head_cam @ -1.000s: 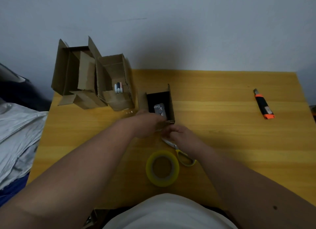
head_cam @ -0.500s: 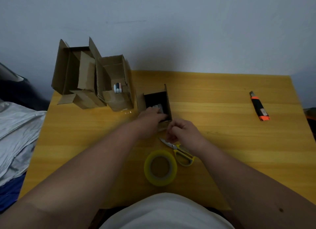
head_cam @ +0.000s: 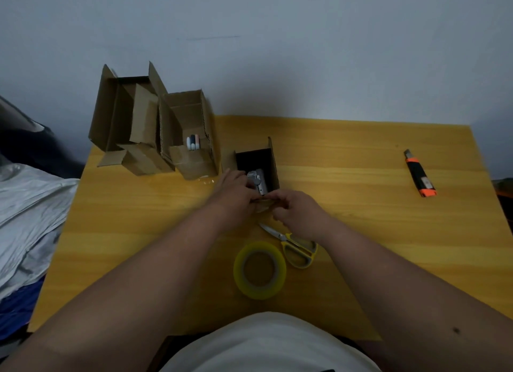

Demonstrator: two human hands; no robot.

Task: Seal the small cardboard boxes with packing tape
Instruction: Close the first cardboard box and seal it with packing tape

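**Hands close in on the near flap of the open box**

Yellow wooden tabletop against a plain grey wall carries the whole job. Over the last second both hands have drawn together at the near edge of the small open cardboard box with the dark inside. A moment ago the right hand sat lower, over the yellow-handled scissors; now it is up at the box's near flap, leaving the scissors just behind it. By my reading, the flaps are being folded shut, so taping has not begun.

The left hand lies over the box's near left corner, fingers curled at the rim beside a grey object inside. The right hand's fingers are bent and appear to pinch the near flap, though the exact hold is hard to make out.

The yellow roll of packing tape lies flat behind both hands, untouched. Two taller open cardboard boxes stand beyond the left hand, flaps up. An orange-and-black utility knife lies well off beyond the right hand.
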